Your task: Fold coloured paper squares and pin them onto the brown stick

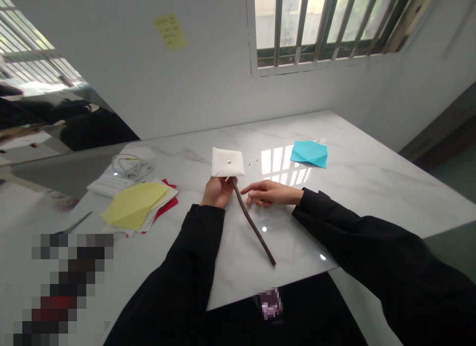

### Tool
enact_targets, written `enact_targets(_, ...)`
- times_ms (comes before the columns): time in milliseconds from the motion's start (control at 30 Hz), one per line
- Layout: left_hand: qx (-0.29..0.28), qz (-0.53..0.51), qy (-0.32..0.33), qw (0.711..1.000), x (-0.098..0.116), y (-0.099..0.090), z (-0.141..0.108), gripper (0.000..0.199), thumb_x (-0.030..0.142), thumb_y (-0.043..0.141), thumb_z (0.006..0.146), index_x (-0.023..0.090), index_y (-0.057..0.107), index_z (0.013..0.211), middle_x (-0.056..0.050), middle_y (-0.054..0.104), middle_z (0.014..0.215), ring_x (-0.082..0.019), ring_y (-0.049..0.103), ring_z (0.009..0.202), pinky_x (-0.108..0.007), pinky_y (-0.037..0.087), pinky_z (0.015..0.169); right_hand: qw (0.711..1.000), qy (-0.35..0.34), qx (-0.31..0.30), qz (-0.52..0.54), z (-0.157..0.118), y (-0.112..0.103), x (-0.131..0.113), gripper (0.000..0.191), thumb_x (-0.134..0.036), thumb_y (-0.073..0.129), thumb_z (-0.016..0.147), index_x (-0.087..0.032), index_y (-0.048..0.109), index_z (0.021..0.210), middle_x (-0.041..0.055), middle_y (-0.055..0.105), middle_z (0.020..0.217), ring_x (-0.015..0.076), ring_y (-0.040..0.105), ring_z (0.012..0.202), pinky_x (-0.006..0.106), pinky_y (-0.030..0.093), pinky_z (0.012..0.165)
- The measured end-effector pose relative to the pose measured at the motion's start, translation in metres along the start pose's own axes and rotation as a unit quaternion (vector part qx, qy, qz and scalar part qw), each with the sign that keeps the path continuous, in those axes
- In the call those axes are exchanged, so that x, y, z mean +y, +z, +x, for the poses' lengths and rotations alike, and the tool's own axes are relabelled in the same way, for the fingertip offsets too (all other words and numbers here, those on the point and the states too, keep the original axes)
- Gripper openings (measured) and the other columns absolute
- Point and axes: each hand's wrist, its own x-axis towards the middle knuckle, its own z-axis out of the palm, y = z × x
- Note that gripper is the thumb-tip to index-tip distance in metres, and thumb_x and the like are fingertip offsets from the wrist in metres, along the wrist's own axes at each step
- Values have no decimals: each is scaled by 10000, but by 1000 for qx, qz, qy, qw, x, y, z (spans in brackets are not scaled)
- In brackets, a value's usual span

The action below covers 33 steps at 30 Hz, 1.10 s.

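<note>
My left hand (218, 191) is closed on a white folded paper piece (236, 165), gripping it from below. The piece is roughly square, with a small shiny bead or stud (229, 162) on its face. A thin, slightly bent brown stick (252, 223) runs from beneath the paper down toward the table's near edge; how they are joined is hidden. Just right of the stick, my right hand (268, 192) hovers low over the table, forefinger pointing at the stick and the other fingers loosely bent. I see nothing in it. Two tiny shiny beads (249, 164) lie right of the paper.
On the white marbled table (375, 187), a blue folded paper (309, 154) lies to the right. Yellow paper (136, 205) tops a stack with white and red sheets at left. Behind it sits a coiled white cable (132, 166); scissors (76, 222) lie nearer. A wall stands behind.
</note>
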Motion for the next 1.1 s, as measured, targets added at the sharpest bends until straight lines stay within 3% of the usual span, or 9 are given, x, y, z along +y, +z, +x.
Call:
enact_targets(100,6,8,-6,1000,-1,1,-1,332,166,767,806,200,722,1133,-39,748,897,-118,612,652,-215,518,604,982,-7,140,123,13,-4,5,352,-409,622,1029,-164,646,1281,109,720,1127,102,666,764,207,566,651)
enact_targets(267,-25,1,-4,1000,-4,1,-4,392,147,775,800,192,709,1184,-54,762,963,-138,659,711,-221,536,622,943,-20,211,256,39,-6,6,321,-407,609,1042,-159,606,1246,106,718,1028,166,743,882,274,634,809)
enact_targets(433,-33,-12,-5,999,-8,-1,-2,422,112,772,802,183,706,1213,-70,774,1010,-153,687,749,-224,549,647,927,-44,193,320,51,-7,8,369,-457,492,1086,-161,617,1267,105,725,1063,158,721,882,286,628,847)
enact_targets(667,-79,-24,-47,996,-13,3,-6,443,93,702,848,174,697,1284,-98,782,1085,-237,755,947,-308,604,851,938,-57,137,314,42,-11,14,181,-274,687,986,-176,682,1138,84,755,1098,147,735,889,234,621,796)
enact_targets(867,-84,7,-52,995,-14,5,-9,484,65,714,825,180,701,1295,-96,793,1016,-261,757,907,-324,609,810,950,-57,128,280,43,-10,11,227,-223,770,917,-172,695,1125,81,767,1131,140,743,842,225,628,757)
enact_targets(1100,-108,52,-56,991,-14,1,-5,461,85,685,859,148,688,1316,-100,785,1014,-222,715,857,-290,568,752,954,-59,124,268,43,-15,14,312,-193,787,894,-175,692,1190,82,774,1160,143,754,859,234,642,773)
